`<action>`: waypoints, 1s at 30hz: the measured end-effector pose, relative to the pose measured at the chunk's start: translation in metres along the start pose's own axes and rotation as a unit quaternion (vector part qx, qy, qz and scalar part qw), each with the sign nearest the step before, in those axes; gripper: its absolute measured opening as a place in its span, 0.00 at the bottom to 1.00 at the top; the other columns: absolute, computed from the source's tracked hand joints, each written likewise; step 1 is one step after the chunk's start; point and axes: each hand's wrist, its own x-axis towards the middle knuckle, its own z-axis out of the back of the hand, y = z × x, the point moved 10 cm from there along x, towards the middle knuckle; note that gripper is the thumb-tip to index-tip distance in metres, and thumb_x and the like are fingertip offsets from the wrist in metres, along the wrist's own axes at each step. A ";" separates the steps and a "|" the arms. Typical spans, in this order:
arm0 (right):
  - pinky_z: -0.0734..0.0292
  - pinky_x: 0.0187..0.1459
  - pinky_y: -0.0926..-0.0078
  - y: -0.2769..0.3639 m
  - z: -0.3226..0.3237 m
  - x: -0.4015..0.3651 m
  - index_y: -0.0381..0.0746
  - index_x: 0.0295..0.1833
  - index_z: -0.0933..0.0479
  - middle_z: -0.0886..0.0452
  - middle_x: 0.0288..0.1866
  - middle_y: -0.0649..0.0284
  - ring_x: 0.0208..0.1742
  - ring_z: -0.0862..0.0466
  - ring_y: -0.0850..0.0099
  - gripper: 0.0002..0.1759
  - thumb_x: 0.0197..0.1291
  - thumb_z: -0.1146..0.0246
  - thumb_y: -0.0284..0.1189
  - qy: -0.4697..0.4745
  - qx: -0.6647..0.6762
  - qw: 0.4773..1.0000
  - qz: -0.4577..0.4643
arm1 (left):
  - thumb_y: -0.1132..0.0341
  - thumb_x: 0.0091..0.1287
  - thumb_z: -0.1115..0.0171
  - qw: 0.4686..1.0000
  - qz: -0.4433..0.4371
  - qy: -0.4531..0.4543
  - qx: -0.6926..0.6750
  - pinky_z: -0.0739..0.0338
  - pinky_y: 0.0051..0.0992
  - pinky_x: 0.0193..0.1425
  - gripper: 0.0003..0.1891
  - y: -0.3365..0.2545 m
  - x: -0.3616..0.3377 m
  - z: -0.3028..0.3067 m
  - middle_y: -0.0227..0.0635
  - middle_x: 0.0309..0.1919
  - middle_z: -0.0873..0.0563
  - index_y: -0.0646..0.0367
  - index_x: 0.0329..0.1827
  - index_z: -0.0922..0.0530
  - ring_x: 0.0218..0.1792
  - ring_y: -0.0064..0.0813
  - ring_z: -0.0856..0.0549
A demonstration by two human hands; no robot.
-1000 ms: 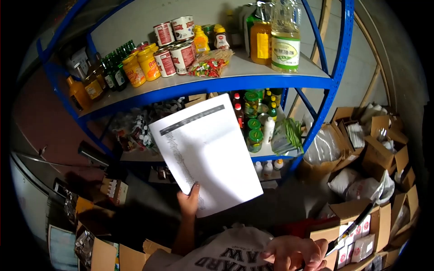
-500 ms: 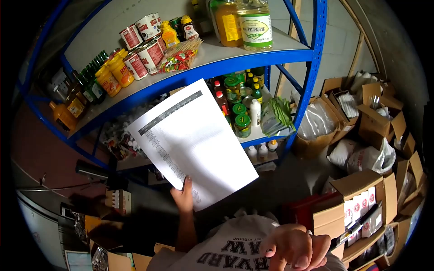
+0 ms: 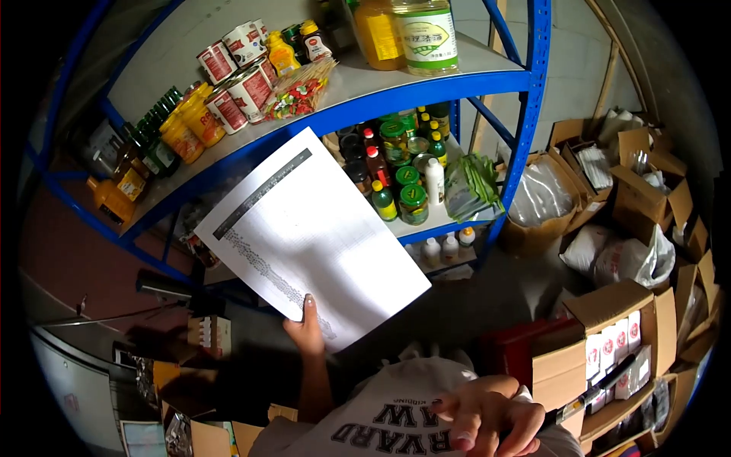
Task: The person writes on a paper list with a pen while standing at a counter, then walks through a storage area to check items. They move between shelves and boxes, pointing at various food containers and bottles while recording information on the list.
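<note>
My left hand [image 3: 306, 333] grips a white sheet of paper [image 3: 327, 244] by its lower edge, thumb on top. A dark header band and a column of small print run along the sheet's left side; the print is too small to read. The paper is tilted in front of the shelves. Low at the right, before my chest, my right hand [image 3: 491, 419] has its fingers curled around a black pen [image 3: 601, 387], which points up to the right past the fingers. Part of the right palm is hidden.
A blue metal rack [image 3: 426, 87] holds cans [image 3: 247, 91], yellow jars [image 3: 202, 120] and an oil jug [image 3: 426, 38] on top. Below stand green-lidded jars [image 3: 413, 204], bottles and green packets [image 3: 474, 186]. Open cartons [image 3: 560, 365] and white sacks [image 3: 628, 255] line the right side.
The paper has shifted slightly left and lower against the rack, showing more bottles on the shelf behind it. My right hand has turned a little, with the pen still in it.
</note>
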 end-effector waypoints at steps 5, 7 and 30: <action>0.63 0.63 0.51 0.008 0.003 -0.010 0.37 0.39 0.31 0.21 0.37 0.51 0.57 0.32 0.57 0.14 0.62 0.55 0.35 0.009 -0.009 1.000 0.001 | 0.71 0.59 0.46 1.000 -0.013 0.003 0.010 0.33 0.18 0.34 0.10 -0.001 -0.005 -0.003 0.31 0.29 0.22 0.72 0.35 0.25 0.30 0.17 0.28; 0.61 0.63 0.53 0.013 0.003 -0.011 0.38 0.37 0.31 0.20 0.34 0.53 0.55 0.30 0.60 0.12 0.62 0.55 0.34 -0.004 -0.009 1.000 0.012 | 0.71 0.59 0.46 1.000 0.013 0.005 0.004 0.33 0.18 0.35 0.10 -0.004 -0.008 -0.005 0.32 0.30 0.22 0.73 0.36 0.26 0.30 0.17 0.27; 0.39 0.45 0.54 0.003 0.003 -0.035 0.41 0.31 0.33 0.25 0.24 0.57 0.36 0.30 0.62 0.11 0.58 0.52 0.37 -0.105 0.171 0.979 -0.037 | 0.65 0.60 0.46 0.972 0.032 -0.207 -0.105 0.27 0.26 0.41 0.21 -0.014 -0.008 0.042 0.47 0.42 0.25 0.78 0.47 0.34 0.37 0.29 0.23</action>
